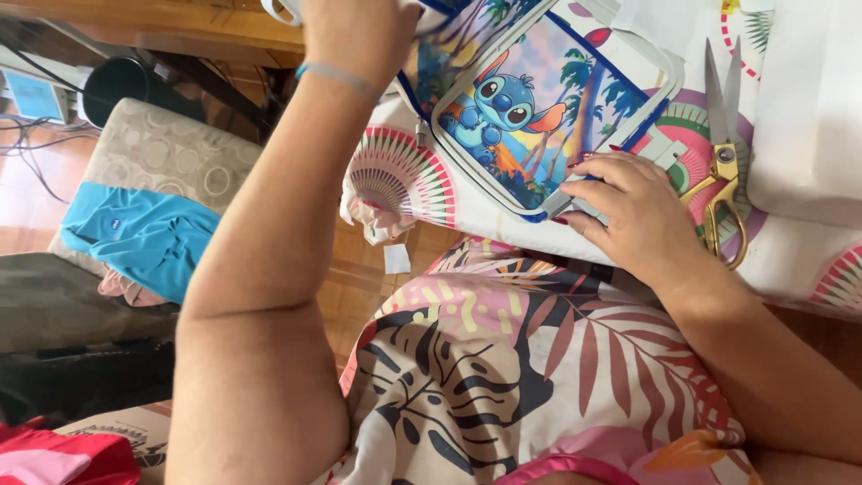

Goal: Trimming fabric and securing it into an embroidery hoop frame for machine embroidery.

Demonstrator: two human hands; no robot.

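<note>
A smooth, glossy printed panel [530,117] in a white plastic frame is being pressed by the right hand [633,211] onto matt patterned cloth [404,175]; right of the panel, shiny gold-handled metal scissors [723,153] are lying; left of it, matt teal fabric [144,235] is draped

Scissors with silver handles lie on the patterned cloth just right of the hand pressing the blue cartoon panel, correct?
Not quite: the scissors have gold handles; only the blades are silver. The head view shows them lying on the patterned cloth just right of the right hand, which presses the blue cartoon panel.
</note>
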